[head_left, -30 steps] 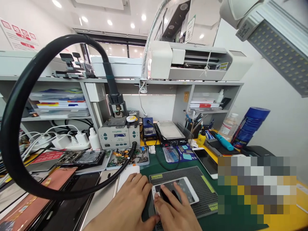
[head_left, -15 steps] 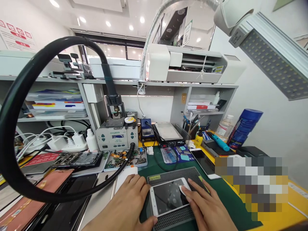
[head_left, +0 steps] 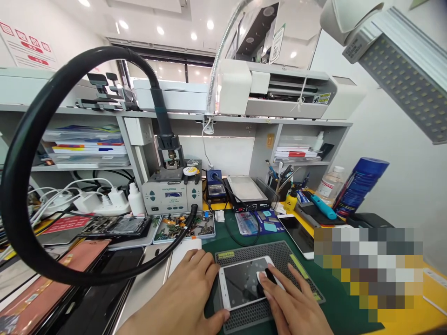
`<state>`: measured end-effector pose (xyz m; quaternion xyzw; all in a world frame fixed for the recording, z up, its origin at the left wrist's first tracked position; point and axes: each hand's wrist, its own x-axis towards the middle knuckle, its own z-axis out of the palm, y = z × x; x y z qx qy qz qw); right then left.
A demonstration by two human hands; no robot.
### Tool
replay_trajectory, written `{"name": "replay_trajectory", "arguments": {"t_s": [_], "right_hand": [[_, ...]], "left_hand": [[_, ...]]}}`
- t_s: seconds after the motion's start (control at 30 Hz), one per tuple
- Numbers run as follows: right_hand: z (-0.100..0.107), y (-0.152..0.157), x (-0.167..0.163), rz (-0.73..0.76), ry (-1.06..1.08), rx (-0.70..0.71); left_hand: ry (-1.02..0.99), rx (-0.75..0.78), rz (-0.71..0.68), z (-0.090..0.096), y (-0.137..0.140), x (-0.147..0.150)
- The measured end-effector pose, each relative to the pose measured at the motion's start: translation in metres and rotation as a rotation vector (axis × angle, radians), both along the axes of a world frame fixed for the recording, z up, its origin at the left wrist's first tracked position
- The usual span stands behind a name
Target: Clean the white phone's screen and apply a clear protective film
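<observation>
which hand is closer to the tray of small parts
Left. The left hand is just in front of the tray; the right hand is farther off to the right, over the phone on the mat.

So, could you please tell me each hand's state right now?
Left hand: open, at the left end of the phone.
Right hand: holding a small white piece on the screen.

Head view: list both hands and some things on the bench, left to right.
Salmon-coloured panel → left hand → white-framed phone → right hand → blue cylinder.
</observation>
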<state>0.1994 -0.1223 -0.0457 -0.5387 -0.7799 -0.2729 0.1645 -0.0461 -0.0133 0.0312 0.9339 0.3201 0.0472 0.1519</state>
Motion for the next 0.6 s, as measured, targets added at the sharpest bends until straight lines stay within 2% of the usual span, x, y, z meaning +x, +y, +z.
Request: {"name": "replay_trajectory", "arguments": {"t_s": [0.13, 0.27, 0.43, 0.6], "right_hand": [[0.003, 0.006, -0.01, 0.058, -0.039, -0.053], [0.002, 0.015, -0.025, 0.15, 0.037, -0.076], [-0.007, 0.025, -0.051, 0.208, 0.204, 0.014], [-0.019, 0.033, -0.069, 0.204, 0.395, 0.127]], "left_hand": [[-0.024, 0.021, -0.009, -0.004, 0.0, -0.001], [-0.032, 0.025, -0.011, -0.006, 0.0, -0.002], [-0.023, 0.021, -0.028, -0.006, 0.0, -0.002], [-0.025, 0.027, -0.028, -0.006, 0.0, -0.001]]}}
